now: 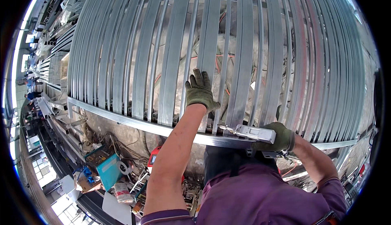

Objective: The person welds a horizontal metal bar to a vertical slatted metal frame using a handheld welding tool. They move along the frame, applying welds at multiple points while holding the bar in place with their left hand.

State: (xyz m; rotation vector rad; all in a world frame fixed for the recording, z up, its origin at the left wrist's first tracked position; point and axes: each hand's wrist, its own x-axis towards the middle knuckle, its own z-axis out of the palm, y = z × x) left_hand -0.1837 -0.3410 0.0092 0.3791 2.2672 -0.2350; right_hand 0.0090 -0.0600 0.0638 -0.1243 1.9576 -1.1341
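Note:
My left hand [199, 91], in a dark green glove, rests on a long flat metal bar [209, 33] of the rack in front of me. Its fingers are stretched out and apart, with nothing held. At the front edge, my right hand [282, 137], gloved alike, is closed around a silver, boxy handheld welding gun [255, 132]. The gun's thin nozzle [225, 127] points left, close to the bar ends along the front rail [134, 121]. The right fingers are partly hidden beneath the gun.
Many parallel metal bars [171, 54] run away from me, with gaps showing the floor and an orange cable [217, 64]. Below left stand a teal machine [106, 170], a red device [153, 157] and tangled cables [130, 145]. People [32, 95] are far left.

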